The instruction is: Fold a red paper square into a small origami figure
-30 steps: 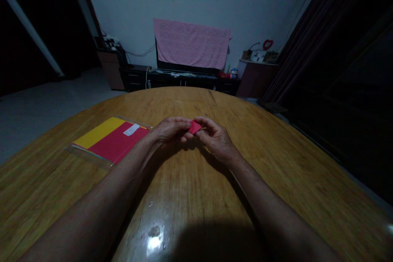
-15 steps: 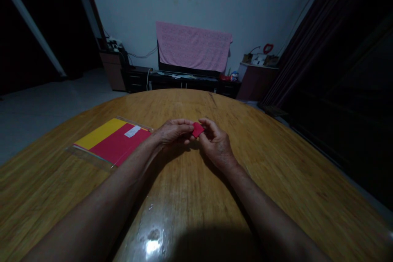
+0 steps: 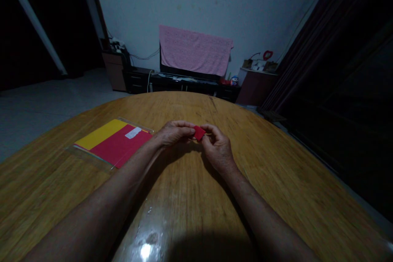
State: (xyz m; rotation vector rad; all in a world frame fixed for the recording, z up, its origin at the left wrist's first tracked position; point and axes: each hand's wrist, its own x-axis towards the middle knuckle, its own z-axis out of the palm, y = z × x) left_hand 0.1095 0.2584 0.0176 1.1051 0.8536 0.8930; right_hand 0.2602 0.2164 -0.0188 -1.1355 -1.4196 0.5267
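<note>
A small folded red paper piece [image 3: 199, 132] is held up between both hands over the wooden table [image 3: 190, 204]. My left hand [image 3: 175, 133] pinches its left side between thumb and fingers. On the other side, my right hand [image 3: 217, 146] grips the lower right edge with thumb and fingertips. The far fingers of both hands are partly hidden behind the paper. To the left lies a clear plastic packet with yellow and red paper sheets [image 3: 118, 141] and a white label, close to my left forearm.
Beyond the table's far edge, a low black cabinet [image 3: 138, 82] stands by the wall, with a screen draped in a pink cloth [image 3: 196, 49]. A small dark red cabinet [image 3: 253, 86] is at the right, beside dark curtains.
The camera view has tilted up slightly. The red paper has turned a little and sits slightly further right, with the right fingertips now closer round its edge.
</note>
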